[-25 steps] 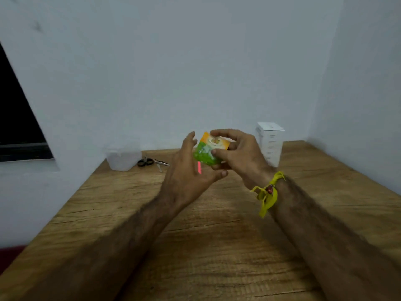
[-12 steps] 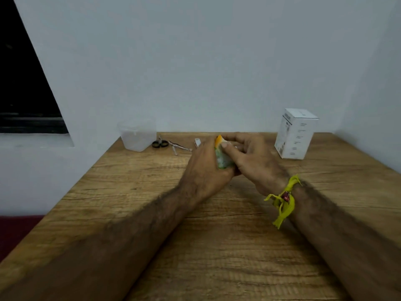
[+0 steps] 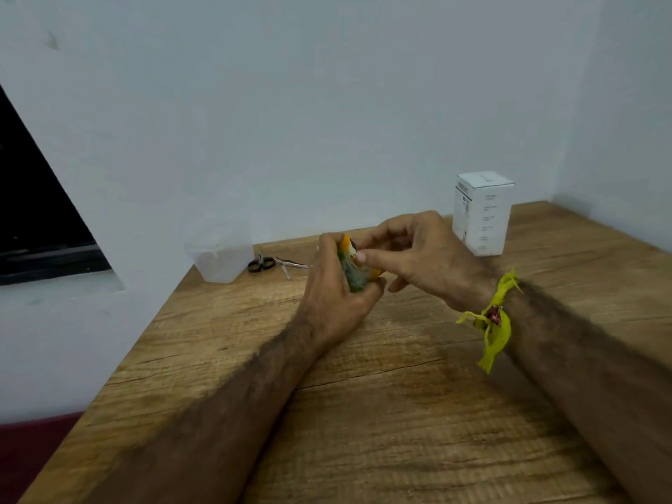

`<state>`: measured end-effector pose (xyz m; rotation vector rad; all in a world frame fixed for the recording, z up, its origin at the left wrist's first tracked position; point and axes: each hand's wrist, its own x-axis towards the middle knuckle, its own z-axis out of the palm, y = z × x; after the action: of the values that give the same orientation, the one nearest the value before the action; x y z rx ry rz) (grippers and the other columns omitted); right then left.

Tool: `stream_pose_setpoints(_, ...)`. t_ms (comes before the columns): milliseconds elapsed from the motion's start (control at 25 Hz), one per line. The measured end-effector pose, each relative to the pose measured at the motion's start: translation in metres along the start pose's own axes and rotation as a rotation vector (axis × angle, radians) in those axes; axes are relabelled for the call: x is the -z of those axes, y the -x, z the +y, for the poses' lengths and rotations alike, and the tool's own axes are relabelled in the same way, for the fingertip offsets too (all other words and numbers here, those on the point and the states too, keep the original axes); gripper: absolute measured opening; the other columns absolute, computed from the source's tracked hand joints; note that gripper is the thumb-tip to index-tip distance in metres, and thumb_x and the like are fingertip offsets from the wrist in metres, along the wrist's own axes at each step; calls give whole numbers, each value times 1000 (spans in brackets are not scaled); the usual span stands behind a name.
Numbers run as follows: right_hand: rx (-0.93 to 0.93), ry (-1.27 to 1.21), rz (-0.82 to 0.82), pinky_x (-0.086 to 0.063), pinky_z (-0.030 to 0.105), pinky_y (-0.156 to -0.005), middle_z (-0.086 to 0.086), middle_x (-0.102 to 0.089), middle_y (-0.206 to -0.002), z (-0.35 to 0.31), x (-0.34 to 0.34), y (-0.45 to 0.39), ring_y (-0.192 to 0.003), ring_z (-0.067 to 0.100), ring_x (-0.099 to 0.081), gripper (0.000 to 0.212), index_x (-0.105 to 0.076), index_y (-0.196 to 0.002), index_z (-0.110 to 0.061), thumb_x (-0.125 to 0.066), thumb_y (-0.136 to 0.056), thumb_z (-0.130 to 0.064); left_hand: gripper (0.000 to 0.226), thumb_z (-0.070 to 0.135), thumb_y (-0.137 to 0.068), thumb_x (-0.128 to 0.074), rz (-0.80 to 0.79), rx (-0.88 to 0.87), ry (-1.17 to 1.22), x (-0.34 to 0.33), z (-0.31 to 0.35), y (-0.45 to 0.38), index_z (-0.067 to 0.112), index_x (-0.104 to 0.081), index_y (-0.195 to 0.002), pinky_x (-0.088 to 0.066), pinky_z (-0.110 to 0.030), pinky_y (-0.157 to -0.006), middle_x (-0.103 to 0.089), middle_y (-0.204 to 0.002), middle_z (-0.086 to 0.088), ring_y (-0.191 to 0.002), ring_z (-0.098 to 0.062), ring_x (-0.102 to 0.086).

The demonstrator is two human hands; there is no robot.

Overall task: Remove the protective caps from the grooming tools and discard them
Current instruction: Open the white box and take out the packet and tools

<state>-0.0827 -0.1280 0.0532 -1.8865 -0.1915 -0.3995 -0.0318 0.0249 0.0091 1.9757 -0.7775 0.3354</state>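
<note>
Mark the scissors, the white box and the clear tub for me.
scissors (image 3: 261, 265): head view, on the black finger loops.
white box (image 3: 485, 220): head view, on its printed front face.
clear tub (image 3: 223, 261): head view, on its front wall.

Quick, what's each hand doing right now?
Left hand: closed around the green and orange packet.
Right hand: fingertips pinching the top of the same packet.

White box (image 3: 483, 212) upright on wooden table (image 3: 400, 412), near wall.
</note>
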Motion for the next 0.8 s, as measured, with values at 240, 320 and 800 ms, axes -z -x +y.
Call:
stream_pose_setpoints(240,-163,-124,-7,-55,25,-53,-7,-78,-80,2,-1,-2,-71,12,-74,9,-79,-91,-7,-75,-89,-14,58,24,-77,-76,-28,-46,47,-3,-3,-2,20,-32,-115,-59,-41,-75,-56,-110,-2,-99,-18,-65)
stream_pose_setpoints(320,-220,-178,6,-55,26,-54,4,-78,-85,1,0,-3,-74,16,-74,16,-79,-95,-8,-75,-89,-23,57,27,-76,-75,-42,-54,34,-3,-4,-3,22,-32,-114,-59,-40,-78,-54,-111,0,-102,-16,-63)
stream_pose_setpoints(800,-129,-35,88,-54,24,-50,7,-76,-81,0,-2,0,-69,13,-72,7,-78,-90,-6,-75,-88,-13,59,21,-79,-75,-114,-81,12,-2,-4,-3,24,-31,-118,-58,-40,-78,-53,-112,5,-104,-13,-60)
